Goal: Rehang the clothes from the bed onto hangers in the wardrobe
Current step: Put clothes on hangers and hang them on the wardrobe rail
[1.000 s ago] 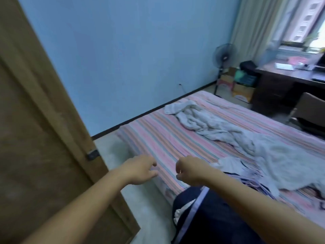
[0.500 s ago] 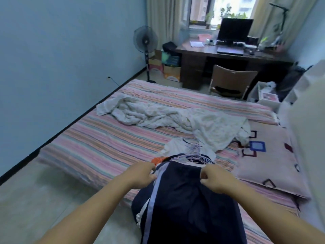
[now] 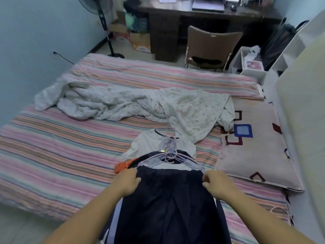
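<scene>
Striped bed (image 3: 52, 147) below, dark garment (image 3: 168, 199) lengthwise toward body, top corners pinched by left hand (image 3: 127, 182) and right hand (image 3: 215, 184), hangers (image 3: 168, 155) just beyond.

This is a bedroom in a home. A low bed (image 3: 70, 138) with a pink striped sheet fills most of the floor, with a crumpled white blanket (image 3: 123, 104) across it and a patterned pillow (image 3: 255, 147) at the right side. Clothes and a bundle of lilac hangers (image 3: 168, 155) lie near its front edge. Beyond the bed stands a dark wooden bench (image 3: 202, 13) (a laptop sits on it), with a brown chair (image 3: 209, 43) drawn up. A standing fan (image 3: 102, 18) and cardboard boxes (image 3: 139, 41) sit by the pale blue wall (image 3: 35, 41).
</scene>
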Motion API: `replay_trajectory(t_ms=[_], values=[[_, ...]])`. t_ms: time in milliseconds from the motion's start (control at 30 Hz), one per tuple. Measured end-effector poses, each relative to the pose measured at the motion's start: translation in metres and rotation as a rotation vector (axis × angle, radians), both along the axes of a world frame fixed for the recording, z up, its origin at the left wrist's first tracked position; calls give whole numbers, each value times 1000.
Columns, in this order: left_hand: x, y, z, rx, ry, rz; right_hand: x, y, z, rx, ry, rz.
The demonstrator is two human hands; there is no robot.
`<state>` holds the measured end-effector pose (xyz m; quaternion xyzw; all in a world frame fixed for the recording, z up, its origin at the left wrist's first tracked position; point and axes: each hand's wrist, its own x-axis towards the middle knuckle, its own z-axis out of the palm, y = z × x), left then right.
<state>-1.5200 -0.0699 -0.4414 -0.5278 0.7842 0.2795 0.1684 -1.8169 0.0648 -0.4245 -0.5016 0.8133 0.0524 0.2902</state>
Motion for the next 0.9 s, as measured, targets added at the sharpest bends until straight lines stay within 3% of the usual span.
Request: replay_trajectory(t_ms=[433,600,800,900], values=[[-44,-79,-189,31,-66,14,-75,-49,-183,39,-39,-191],[-57,-86,-235,46,-15,23,-75,-68,-227,44,-56,-172],[-60,-87,-258,-70,-79,47,-67,-73,-256,-19,89,-166],[-59,-84,-259,-114,-66,51,-67,-74,-259,2,194,-58]])
